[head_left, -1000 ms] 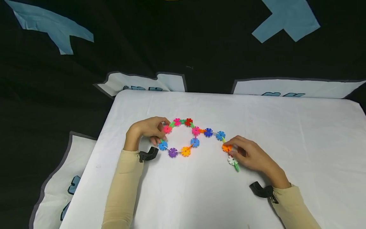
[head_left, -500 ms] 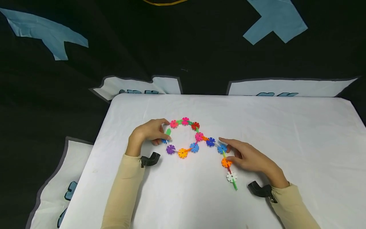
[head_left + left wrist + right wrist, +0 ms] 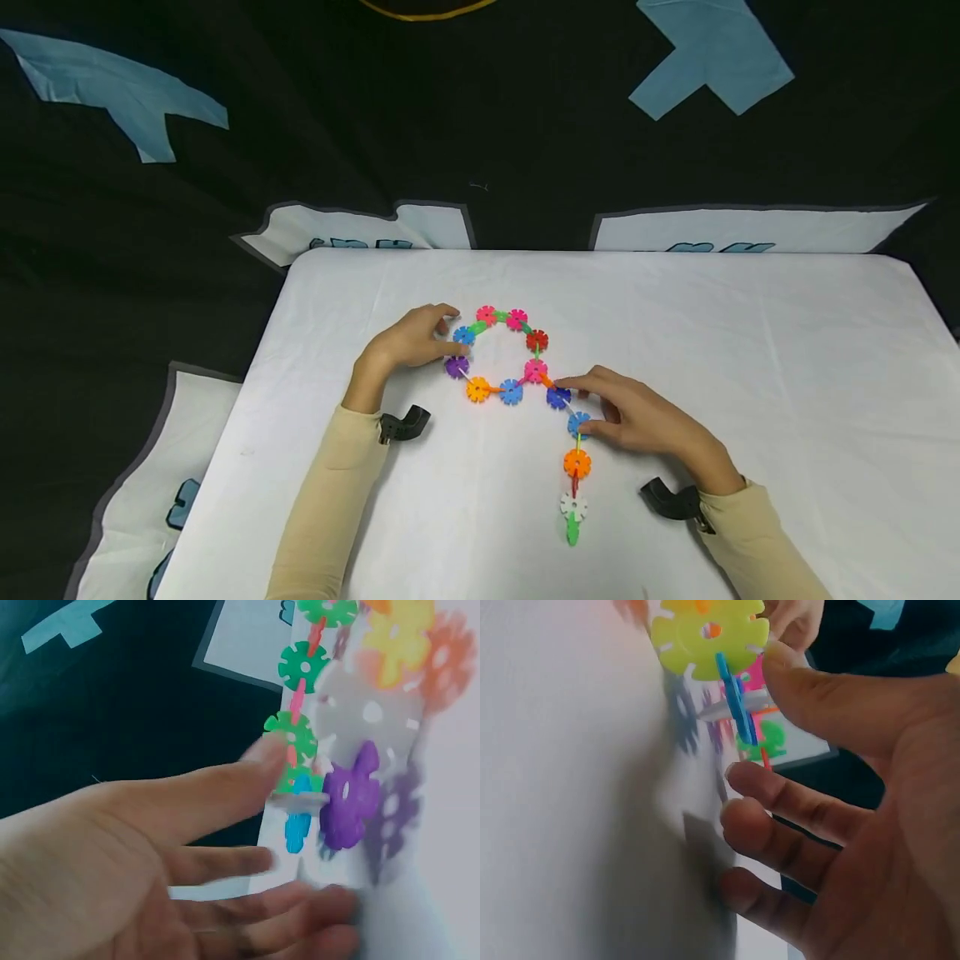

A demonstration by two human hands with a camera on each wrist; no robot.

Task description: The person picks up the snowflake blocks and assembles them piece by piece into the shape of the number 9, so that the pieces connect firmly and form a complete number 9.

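Plastic snowflake discs lie linked on the white table, forming a ring with a tail. A red disc (image 3: 536,340) sits on the ring's right side. My left hand (image 3: 411,340) is at the ring's left, its thumb touching near a light blue disc (image 3: 463,335) and a purple disc (image 3: 456,367). At the top of the tail, my right hand (image 3: 641,412) has its index fingertip by a dark blue disc (image 3: 558,397) and its thumb at another light blue disc (image 3: 577,423). An orange disc (image 3: 577,463), a white disc (image 3: 573,505) and a green disc (image 3: 573,528) follow downward.
The white-covered table (image 3: 750,375) extends right and in front of the discs. Behind its far edge hangs a black cloth (image 3: 525,125) with blue and white shapes. A black wrist mount (image 3: 405,423) juts from the left sleeve, another mount (image 3: 669,500) from the right.
The tail has swung from slanting rightward to pointing straight toward me. The ring has turned clockwise and shifted right. My left hand has moved right, and my right hand has moved left along the tail.
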